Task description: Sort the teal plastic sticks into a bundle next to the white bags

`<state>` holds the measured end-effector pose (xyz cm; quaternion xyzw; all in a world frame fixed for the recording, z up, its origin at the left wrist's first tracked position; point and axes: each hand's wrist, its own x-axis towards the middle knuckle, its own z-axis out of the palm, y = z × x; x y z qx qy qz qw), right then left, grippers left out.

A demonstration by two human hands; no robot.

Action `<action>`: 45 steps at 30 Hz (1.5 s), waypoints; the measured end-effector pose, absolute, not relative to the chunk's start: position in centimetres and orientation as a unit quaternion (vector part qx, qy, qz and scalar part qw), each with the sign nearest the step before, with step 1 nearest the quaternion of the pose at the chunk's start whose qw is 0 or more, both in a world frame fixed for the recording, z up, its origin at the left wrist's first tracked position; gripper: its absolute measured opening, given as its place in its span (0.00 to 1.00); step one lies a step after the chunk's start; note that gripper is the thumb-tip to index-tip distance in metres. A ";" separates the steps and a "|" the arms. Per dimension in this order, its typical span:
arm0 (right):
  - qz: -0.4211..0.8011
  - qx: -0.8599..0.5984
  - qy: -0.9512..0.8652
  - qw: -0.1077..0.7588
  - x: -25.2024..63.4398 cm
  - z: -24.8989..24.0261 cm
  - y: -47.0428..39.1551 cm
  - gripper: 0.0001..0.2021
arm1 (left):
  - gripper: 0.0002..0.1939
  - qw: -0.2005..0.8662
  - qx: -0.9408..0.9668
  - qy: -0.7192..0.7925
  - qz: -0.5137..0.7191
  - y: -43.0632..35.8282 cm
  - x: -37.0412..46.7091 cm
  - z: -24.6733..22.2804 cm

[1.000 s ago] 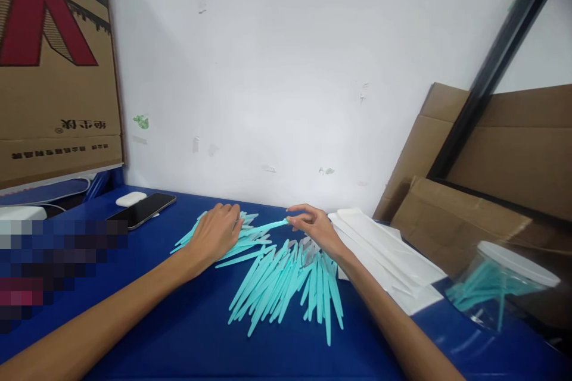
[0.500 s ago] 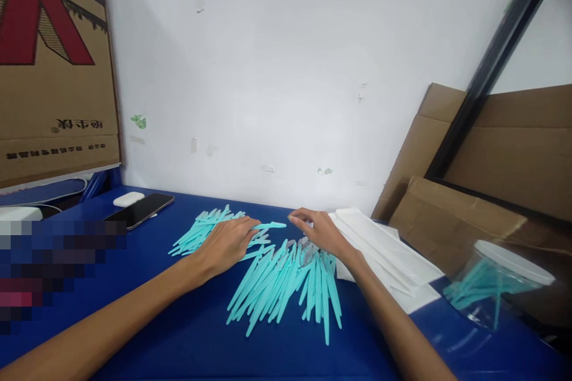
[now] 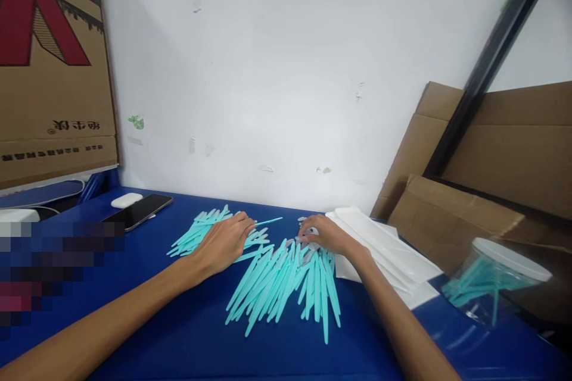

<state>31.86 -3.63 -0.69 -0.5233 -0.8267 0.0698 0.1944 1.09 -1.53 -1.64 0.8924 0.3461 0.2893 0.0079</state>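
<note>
A turquoise eyebrow razor (image 3: 270, 221) is pinched in my left hand (image 3: 227, 241), its thin end pointing right. This hand is above the left pile of turquoise razors (image 3: 192, 232), partly covering it. My right hand (image 3: 325, 233) curls its fingers down among small clear plastic caps (image 3: 308, 256) at the far end of the front pile. What its fingertips grip is too small to make out. In front of both hands, more razors (image 3: 286, 280) lie fanned out, handles toward me. A few loose clear caps (image 3: 302, 220) lie just behind the right fingers.
White bags or sheets (image 3: 379, 250) are stacked beside my right forearm. A clear lidded jar (image 3: 496, 283) with turquoise razors stands at the right. On the left of the blue table (image 3: 187, 327) are a phone (image 3: 140, 211) and a white case (image 3: 127, 200). Cardboard (image 3: 451, 214) leans behind.
My right hand has lowered and curled onto the clear caps. The razor in my left hand has turned, showing a thinner edge and tilting slightly up.
</note>
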 end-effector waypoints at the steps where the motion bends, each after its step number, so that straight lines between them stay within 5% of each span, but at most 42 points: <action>1: 0.062 -0.531 -0.822 0.197 31.8 -0.8 -3.6 0.06 | 0.20 0.008 0.894 0.342 0.290 -1.6 1.1 -1.6; 8: 0.028 -0.550 -0.799 0.240 30.8 -0.3 -4.0 0.06 | 0.21 0.003 0.893 0.344 0.289 -1.4 1.1 -1.8; 15: 0.146 -0.493 -0.775 0.368 28.8 0.4 -4.4 0.11 | 0.19 0.010 0.893 0.337 0.298 -1.2 1.0 -2.2; 38: 0.152 -0.439 -0.771 0.435 24.9 0.4 -5.7 0.11 | 0.19 -0.006 0.914 0.287 0.288 -2.0 1.1 -1.7; 45: 0.076 -0.469 -0.770 0.425 25.3 0.5 -5.5 0.15 | 0.19 -0.096 0.888 0.364 0.264 -0.5 0.7 -2.0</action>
